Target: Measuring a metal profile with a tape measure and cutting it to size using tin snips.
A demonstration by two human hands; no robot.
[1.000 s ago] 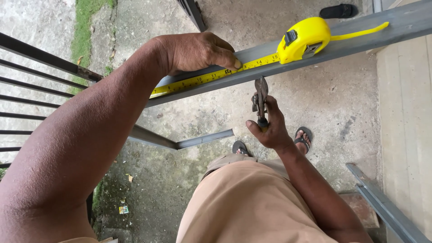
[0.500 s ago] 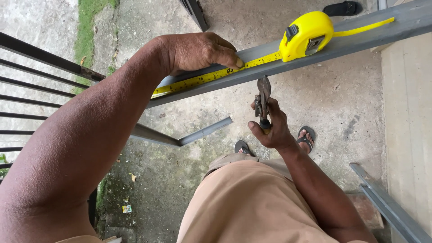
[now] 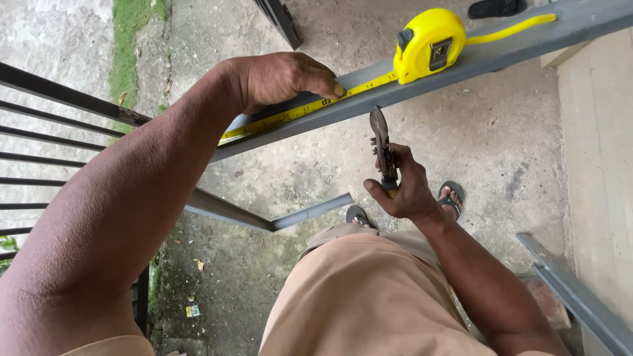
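Two hands at work over a rough concrete floor (image 3: 501,145) — biggest thing across the view is the long grey metal channel (image 3: 527,39), running from the upper right corner down toward the left. Behind it on the left, a black railing (image 3: 59,99) with horizontal bars; a shorter grey channel piece (image 3: 310,212) lies on the floor below, and another grey length (image 3: 580,296) sits at the lower right edge. Tan shorts (image 3: 369,303) fill the bottom of the frame. The left hand (image 3: 283,78) is spread flat on the long channel, fingertips pressing the yellow tape blade (image 3: 310,105) down against the metal. The yellow tape measure case (image 3: 428,45) rests on the channel just right of those fingers, its strap trailing further right. The right hand (image 3: 405,188) is curled tight round the handles of dark metal snips (image 3: 381,142), blades closed and pointing up, tip just below the channel's near edge — not touching it. Sandalled feet (image 3: 452,198) show beneath.
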